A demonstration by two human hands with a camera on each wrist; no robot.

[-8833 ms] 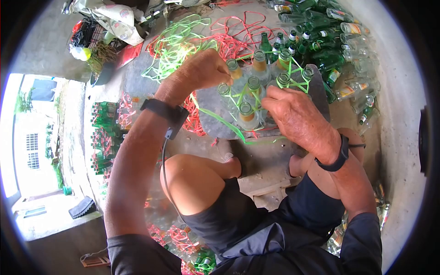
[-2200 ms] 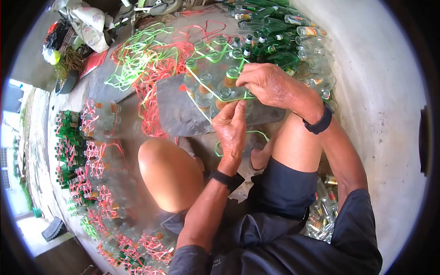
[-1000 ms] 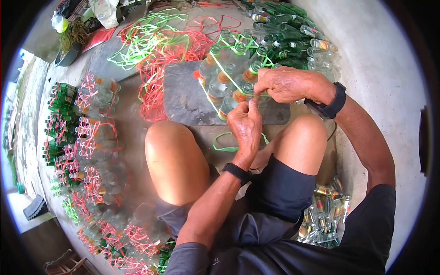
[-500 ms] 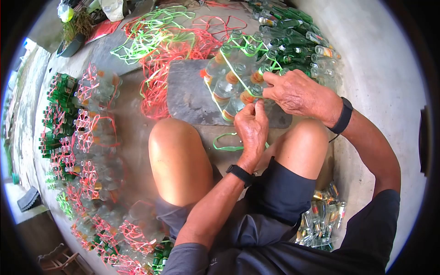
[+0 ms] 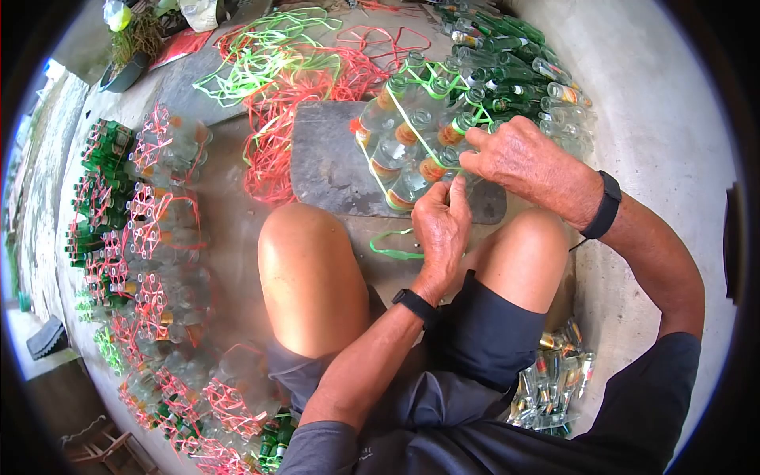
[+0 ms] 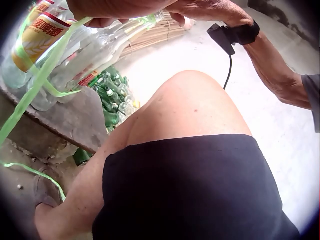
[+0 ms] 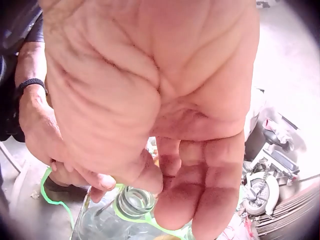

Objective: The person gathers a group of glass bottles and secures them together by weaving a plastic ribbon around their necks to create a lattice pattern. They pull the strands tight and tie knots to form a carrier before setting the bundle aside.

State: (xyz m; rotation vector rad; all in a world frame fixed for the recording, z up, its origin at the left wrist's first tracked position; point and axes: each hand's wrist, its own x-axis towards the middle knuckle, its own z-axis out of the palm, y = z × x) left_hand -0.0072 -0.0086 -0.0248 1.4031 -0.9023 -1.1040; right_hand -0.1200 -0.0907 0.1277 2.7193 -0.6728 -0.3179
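Several upright clear bottles [image 5: 389,150] stand grouped on a dark slab [image 5: 324,162], green strap [image 5: 412,119] looped round their necks. My left hand [image 5: 443,226], at the group's near edge, pinches the strap between thumb and curled fingers. In the left wrist view a length of strap [image 6: 37,85] hangs from that hand [image 6: 120,9]. The right hand [image 5: 526,162] bends over the near right bottle necks, its fingertips at the strap. From the right wrist, its palm [image 7: 150,75] covers much of the view, thumb and fingers beside a strap-ringed bottle mouth [image 7: 137,200]; the exact pinch is partly hidden.
Tangled green strap [image 5: 265,59] and red strap [image 5: 269,150] lie left of and behind the slab. Loose green bottles [image 5: 503,59] are piled by the right wall. Red-tied bottle bundles [image 5: 162,229] line the left side; more bottles [image 5: 558,380] lie beside the right thigh.
Both hands were farther apart round the bottles; they have since come together at the near right corner. Over the last half second the right hand has shifted slightly, while the left keeps hold of the strap.
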